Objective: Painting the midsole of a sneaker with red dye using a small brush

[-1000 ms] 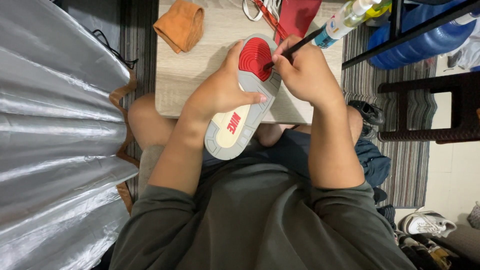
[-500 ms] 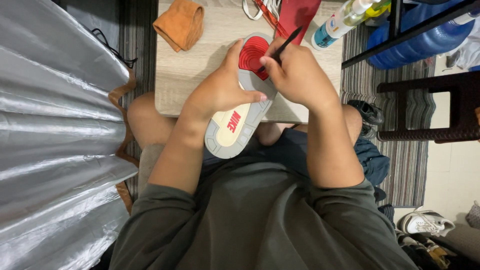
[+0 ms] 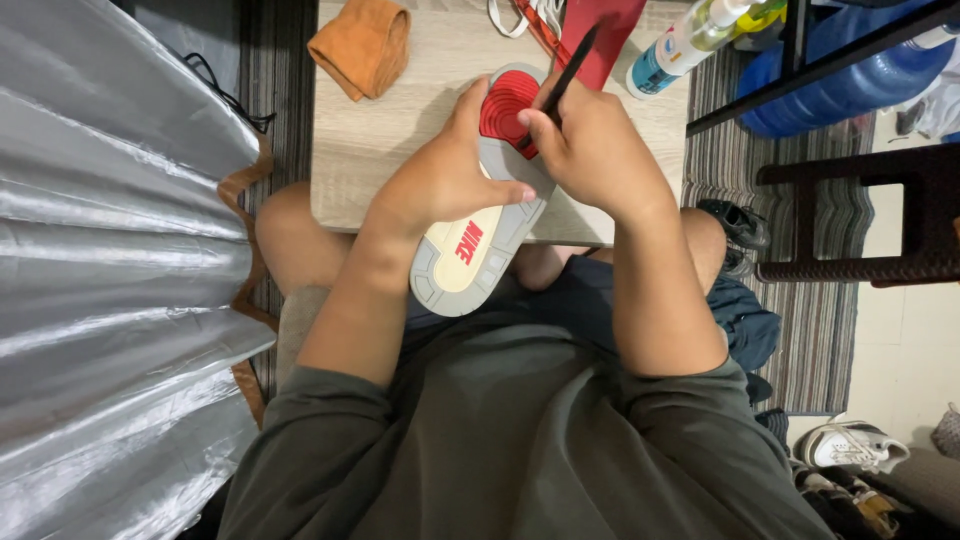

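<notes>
A: We begin with the shoe (image 3: 480, 225). Where do we find it?

B: We find it sole-up, its heel toward our lap and its toe over the near edge of the wooden table (image 3: 400, 140). The sole shows a cream heel panel, grey rubber around it and a red forefoot patch.

A: How do we hold it?

B: Our left hand (image 3: 445, 180) grasps the shoe at mid-sole, with the thumb laid across the grey rubber and the fingers wrapped around the far side. Our right hand (image 3: 595, 150) is clenched around a thin black tool (image 3: 567, 72), gripped like a pen. The tool slants up and away from us; its lower end meets the red patch, and we cannot tell what kind of tip it has, since the fingers hide it.

A: What lies around the work area?

B: We note a folded orange cloth (image 3: 363, 45) at the far left of the table, well apart from the shoe. A red item (image 3: 610, 35) lies at the far edge, just behind the tool. A bottle (image 3: 690, 40) lies on its side at the far right corner. A silver sheet (image 3: 100, 280) covers the floor to our left.
</notes>
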